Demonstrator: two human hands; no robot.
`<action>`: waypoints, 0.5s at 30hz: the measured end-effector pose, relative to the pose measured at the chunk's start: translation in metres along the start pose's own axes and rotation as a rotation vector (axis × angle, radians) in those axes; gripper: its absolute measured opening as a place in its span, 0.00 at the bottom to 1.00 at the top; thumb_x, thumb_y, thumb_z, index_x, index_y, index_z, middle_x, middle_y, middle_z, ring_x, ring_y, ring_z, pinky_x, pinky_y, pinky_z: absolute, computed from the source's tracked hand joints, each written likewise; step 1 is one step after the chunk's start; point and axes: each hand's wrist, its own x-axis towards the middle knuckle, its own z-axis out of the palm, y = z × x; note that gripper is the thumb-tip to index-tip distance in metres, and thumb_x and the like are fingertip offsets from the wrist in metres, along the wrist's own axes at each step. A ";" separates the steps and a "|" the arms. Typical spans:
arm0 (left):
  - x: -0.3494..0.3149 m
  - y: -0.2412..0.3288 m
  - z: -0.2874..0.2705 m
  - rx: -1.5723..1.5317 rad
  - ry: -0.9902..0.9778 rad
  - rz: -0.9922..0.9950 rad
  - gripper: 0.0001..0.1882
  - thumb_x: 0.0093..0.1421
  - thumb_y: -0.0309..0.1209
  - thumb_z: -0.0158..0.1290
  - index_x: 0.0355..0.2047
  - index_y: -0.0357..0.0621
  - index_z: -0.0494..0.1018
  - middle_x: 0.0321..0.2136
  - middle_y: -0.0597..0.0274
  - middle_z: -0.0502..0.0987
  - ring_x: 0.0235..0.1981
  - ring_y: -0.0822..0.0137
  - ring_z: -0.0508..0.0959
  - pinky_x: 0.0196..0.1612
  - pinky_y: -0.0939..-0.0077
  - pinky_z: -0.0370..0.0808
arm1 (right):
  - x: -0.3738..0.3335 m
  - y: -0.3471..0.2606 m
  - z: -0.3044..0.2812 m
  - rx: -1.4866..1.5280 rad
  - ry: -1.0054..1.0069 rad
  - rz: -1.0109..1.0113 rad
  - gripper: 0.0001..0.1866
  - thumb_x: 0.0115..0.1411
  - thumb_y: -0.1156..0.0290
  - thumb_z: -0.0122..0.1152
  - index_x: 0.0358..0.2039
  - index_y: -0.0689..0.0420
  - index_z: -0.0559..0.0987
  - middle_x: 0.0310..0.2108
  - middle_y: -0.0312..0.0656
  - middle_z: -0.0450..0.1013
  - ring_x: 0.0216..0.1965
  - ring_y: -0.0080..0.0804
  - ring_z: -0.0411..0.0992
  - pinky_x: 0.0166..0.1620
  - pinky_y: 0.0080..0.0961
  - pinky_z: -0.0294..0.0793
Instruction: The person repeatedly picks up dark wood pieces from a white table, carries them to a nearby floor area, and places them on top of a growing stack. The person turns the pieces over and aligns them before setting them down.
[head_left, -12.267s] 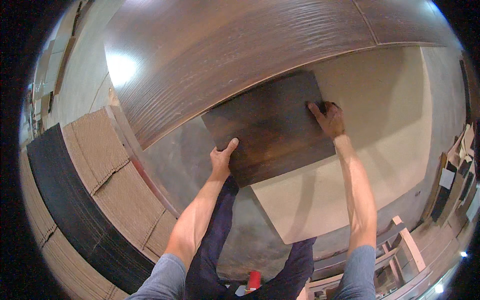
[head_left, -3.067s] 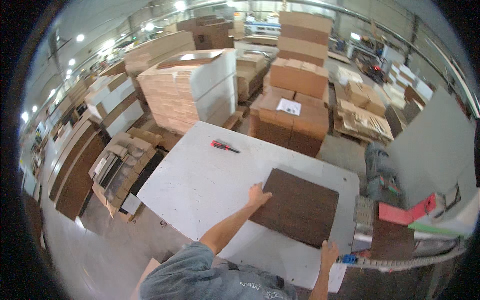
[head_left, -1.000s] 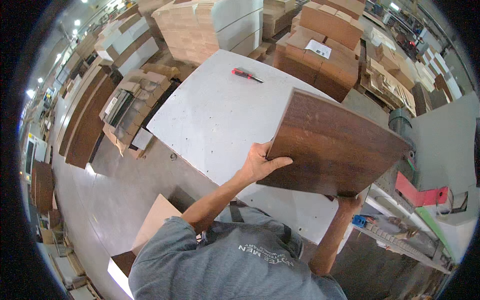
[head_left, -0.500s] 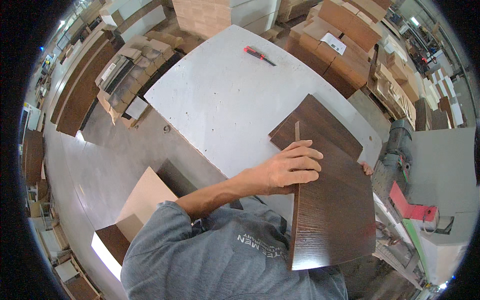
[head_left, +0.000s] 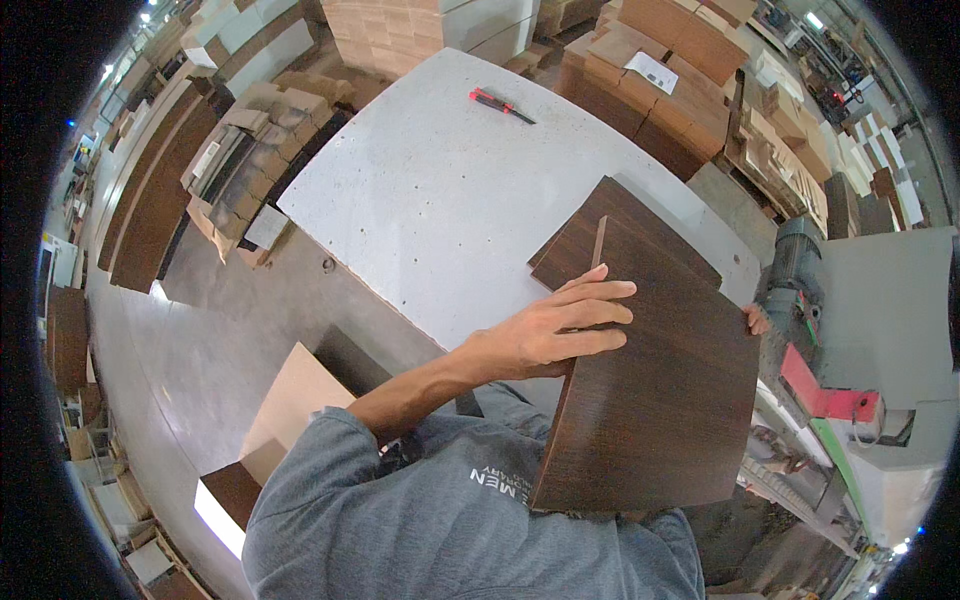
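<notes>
A dark brown wood-grain board [head_left: 660, 400] is held tilted in front of my body, its near end against my grey shirt. My left hand [head_left: 570, 325] grips its left edge, with fingers spread over the face and the thumb out of sight. At the opposite edge, my right hand [head_left: 757, 320] shows only its curled fingers; the rest is behind the board. Beneath the far end of the held board, a second dark brown board [head_left: 620, 205] lies on the white table [head_left: 400, 200]. A red and black utility knife [head_left: 502, 105] lies near the table's far corner.
At the right stands a grey machine with a motor [head_left: 797, 265] and a red bracket [head_left: 825, 385]. Stacked brown cartons [head_left: 640, 110] are beyond the table. Bundled cardboard [head_left: 265, 150] sits on the floor to the left, and a tan panel [head_left: 295, 400] stands beside my left arm.
The held board has turned, its near end swinging left and slightly up. Both hands have kept their grip on its edges. The whole view has shifted a little.
</notes>
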 end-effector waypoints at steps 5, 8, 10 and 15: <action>0.001 -0.006 0.006 0.044 0.067 0.025 0.26 0.41 0.19 0.65 0.44 0.41 0.75 0.49 0.56 0.75 0.58 0.53 0.72 0.65 0.52 0.65 | -0.005 -0.005 -0.008 -0.016 -0.021 -0.042 0.24 0.65 0.57 0.47 0.55 0.61 0.72 0.54 0.48 0.70 0.54 0.48 0.68 0.56 0.50 0.69; -0.009 -0.020 0.009 0.020 0.152 -0.036 0.27 0.40 0.19 0.67 0.43 0.41 0.75 0.44 0.57 0.78 0.47 0.57 0.78 0.53 0.61 0.74 | -0.024 0.003 -0.025 -0.066 -0.058 -0.106 0.24 0.65 0.57 0.48 0.54 0.61 0.72 0.53 0.48 0.71 0.53 0.48 0.69 0.56 0.50 0.69; -0.028 -0.036 0.021 0.175 0.253 -0.324 0.26 0.42 0.20 0.69 0.43 0.41 0.75 0.40 0.59 0.78 0.40 0.63 0.78 0.45 0.68 0.75 | -0.050 0.024 -0.040 -0.147 -0.094 -0.182 0.24 0.65 0.56 0.49 0.54 0.61 0.72 0.53 0.48 0.72 0.53 0.47 0.70 0.55 0.49 0.70; -0.012 -0.074 0.030 -0.045 0.693 -0.763 0.21 0.54 0.28 0.66 0.45 0.33 0.75 0.36 0.59 0.79 0.36 0.71 0.77 0.40 0.75 0.76 | -0.136 0.070 -0.076 -0.106 0.066 -0.229 0.23 0.67 0.58 0.47 0.55 0.60 0.72 0.53 0.46 0.71 0.53 0.43 0.69 0.52 0.45 0.72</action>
